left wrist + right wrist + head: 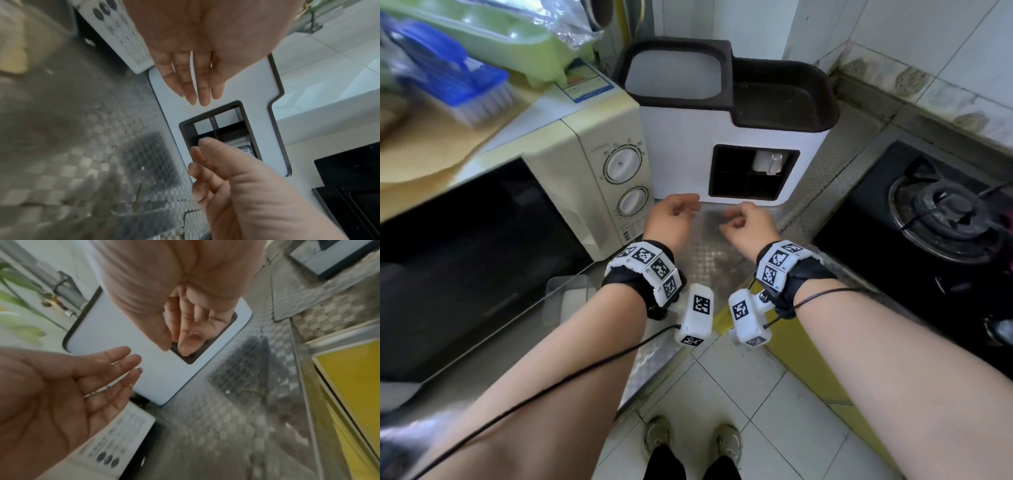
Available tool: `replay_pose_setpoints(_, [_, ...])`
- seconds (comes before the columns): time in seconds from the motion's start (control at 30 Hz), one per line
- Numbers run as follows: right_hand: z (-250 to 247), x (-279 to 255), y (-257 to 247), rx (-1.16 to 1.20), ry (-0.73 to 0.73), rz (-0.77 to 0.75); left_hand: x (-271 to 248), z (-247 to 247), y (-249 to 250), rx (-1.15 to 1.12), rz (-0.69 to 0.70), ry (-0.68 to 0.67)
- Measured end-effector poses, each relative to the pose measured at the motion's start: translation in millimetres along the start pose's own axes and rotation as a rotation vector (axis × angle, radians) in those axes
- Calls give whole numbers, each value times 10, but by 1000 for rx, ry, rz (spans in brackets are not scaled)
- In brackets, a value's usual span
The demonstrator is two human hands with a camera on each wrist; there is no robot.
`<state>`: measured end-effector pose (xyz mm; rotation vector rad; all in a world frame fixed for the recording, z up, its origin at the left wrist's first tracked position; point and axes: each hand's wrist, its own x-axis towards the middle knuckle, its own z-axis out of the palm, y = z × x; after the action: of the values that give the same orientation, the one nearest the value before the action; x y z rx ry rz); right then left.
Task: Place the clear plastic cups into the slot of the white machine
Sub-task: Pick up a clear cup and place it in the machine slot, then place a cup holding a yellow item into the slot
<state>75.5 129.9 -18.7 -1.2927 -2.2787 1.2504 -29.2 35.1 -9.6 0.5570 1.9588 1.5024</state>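
Note:
The white machine (681,150) with a dark brown top stands at the back of the metal counter, and its dark front slot (739,178) faces me. A clear plastic cup (770,162) sits inside the slot at its upper right and shows as a shiny patch (240,144) in the left wrist view. My left hand (679,209) hovers just left of the slot with straight fingers (193,84) and holds nothing. My right hand (738,219) hangs below the slot, its fingers (189,331) loosely curled and empty.
A cream microwave (599,157) stands tight against the machine's left side. A black gas hob (928,219) lies to the right. A clear plastic container (568,298) sits at the counter's front edge under my left forearm. The patterned steel counter (709,253) lies under both hands.

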Motion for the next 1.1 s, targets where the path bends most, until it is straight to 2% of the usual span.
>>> replay_pose_setpoints(0.3, [481,-326,-245,-67,-355,-46,-352,-609,-212,-2,-19,249])
replay_pose_setpoints(0.5, [694,-444,-295,-219,-497,-52,-542,-826,-303,34,-26,315])
replay_pose_setpoints(0.73, [785,-529,-345,-339,-494,-134,-577,-861,-412,16,-83,317])
replay_pose_setpoints(0.97, [581,-448,-319,-175,-393,-87,-436,-656,-253,34,-61,209])
replay_pose_setpoints(1.1, [314,-360,-264,-65,-222,-21,-331,-457,-120,44,-46,153])
